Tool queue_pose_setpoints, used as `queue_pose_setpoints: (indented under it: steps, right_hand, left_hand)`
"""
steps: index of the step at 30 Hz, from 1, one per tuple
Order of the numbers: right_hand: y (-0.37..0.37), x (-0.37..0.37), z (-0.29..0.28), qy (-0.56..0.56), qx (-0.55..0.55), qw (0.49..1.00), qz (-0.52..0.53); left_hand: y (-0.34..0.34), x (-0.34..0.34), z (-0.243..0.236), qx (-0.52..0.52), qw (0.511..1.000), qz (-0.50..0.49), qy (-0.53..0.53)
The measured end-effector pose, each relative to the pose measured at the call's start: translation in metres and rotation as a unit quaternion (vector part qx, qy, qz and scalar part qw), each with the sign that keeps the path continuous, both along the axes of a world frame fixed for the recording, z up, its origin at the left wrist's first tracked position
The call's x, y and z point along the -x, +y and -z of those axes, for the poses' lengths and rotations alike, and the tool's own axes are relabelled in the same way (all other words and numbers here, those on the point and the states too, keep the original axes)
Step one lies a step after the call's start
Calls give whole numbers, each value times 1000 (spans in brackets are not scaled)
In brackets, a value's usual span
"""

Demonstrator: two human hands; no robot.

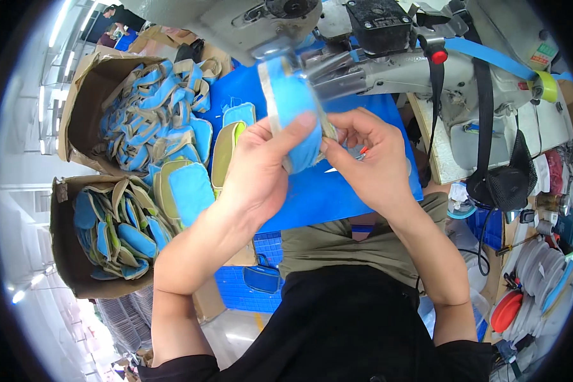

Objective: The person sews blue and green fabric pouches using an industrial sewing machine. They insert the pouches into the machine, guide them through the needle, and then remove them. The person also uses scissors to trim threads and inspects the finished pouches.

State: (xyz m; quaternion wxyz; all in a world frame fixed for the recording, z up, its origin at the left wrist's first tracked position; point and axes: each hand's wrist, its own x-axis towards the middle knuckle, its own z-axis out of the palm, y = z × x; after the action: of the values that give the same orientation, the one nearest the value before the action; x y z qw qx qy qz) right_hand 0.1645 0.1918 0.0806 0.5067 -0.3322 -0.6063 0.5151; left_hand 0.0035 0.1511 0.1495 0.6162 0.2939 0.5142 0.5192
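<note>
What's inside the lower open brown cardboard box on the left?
The lower open brown cardboard box holds a jumbled heap of flat blue and olive-beige fabric pieces. The upper ones cover whatever lies deeper and the box's bottom.

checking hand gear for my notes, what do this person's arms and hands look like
The left hand and right hand are bare; no gloves, rings or watch show. Both forearms are uncovered, without visible cables or markings, below short black fabric sleeves.
</note>
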Motion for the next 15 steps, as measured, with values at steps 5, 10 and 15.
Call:
queue_pose_setpoints:
  steps: [5, 10, 15]
  right_hand:
    - [-1, 1, 1, 19, 39, 999, -16]
    - [1, 3, 2, 29, 50, 998, -18]
    - [6, 3, -1, 20, 41, 999, -29]
  left_hand:
    - [0, -7, -4, 17, 1000, -14, -2]
    - [1, -7, -7, 25, 1000, -4, -9]
    - [6, -6, -4, 13, 1000, -3, 1]
